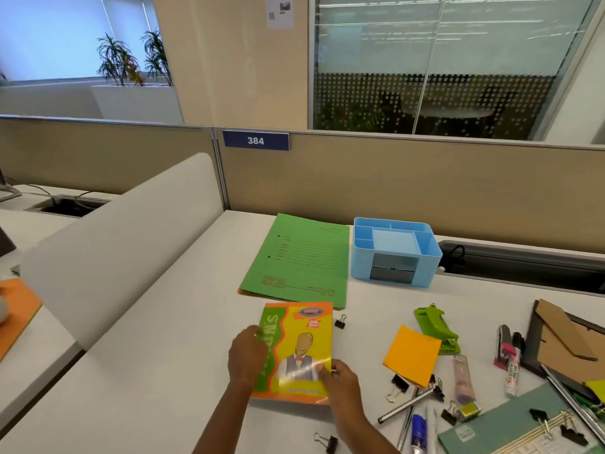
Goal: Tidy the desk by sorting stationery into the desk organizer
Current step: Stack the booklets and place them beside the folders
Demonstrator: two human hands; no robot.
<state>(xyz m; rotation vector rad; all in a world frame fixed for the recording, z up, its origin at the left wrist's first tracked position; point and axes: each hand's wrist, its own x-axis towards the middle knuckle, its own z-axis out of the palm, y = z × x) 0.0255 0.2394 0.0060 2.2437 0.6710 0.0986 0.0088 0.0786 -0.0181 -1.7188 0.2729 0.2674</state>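
The left hand [247,355] gripped the yellow-green notebook [301,348] at its 9 o'clock edge; the right hand [340,378] pinched its 5 o'clock corner. The blue desk organizer [360,260] stood apart at its 1 o'clock.

Light-blue organizer [361,263] upright beside green folder [301,257]; yellow-green notebook [294,348] just nearer

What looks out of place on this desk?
The blue desk organizer looks empty, while binder clips, pens and an orange sticky-note pad lie scattered on the desk, at its right. Left hand and right hand grip a yellow-green book. Nothing looks spilled or damaged.
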